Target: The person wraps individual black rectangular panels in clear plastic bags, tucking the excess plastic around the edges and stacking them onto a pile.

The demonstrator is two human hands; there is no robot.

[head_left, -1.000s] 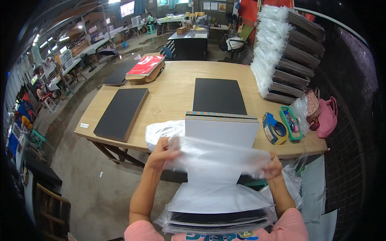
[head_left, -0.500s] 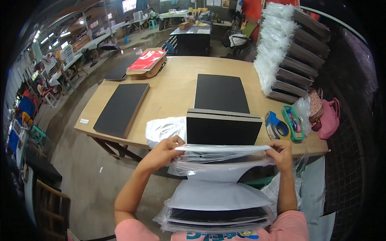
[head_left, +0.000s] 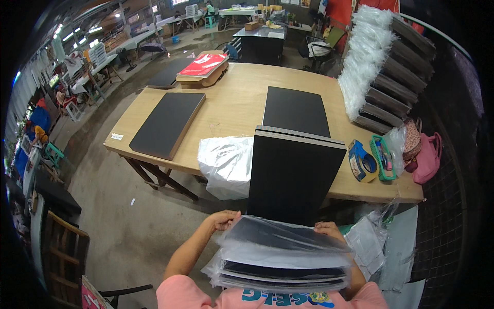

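My left hand (head_left: pixel 225 220) pinches one corner of a clear plastic sleeve (head_left: pixel 280 232), and my right hand (head_left: pixel 330 230) closes on its other side. The sleeve's upper edge stretches between them, against the lower end of a thick black board stack (head_left: pixel 296 175). That stack leans on the table edge, its grey layered edge upward; whether its lower end is inside the sleeve, I cannot tell. In front of my chest, more black boards with pale sheets (head_left: pixel 283 273) lie in clear plastic. Another black board (head_left: pixel 296 110) lies flat behind the leaning stack.
On the wooden table (head_left: pixel 231 103) are a black slab (head_left: pixel 167 123), a red book (head_left: pixel 203 64), white plastic (head_left: pixel 226 162), a tape dispenser (head_left: pixel 363 162) and a green basket (head_left: pixel 383 157). A tall pile of plastic-wrapped boards (head_left: pixel 396 67) stands far right, near a pink bag (head_left: pixel 427 159).
Both hands have come down and toward my body with the sleeve's edge. More of the leaning black stack's face shows. The whole view has shifted slightly.
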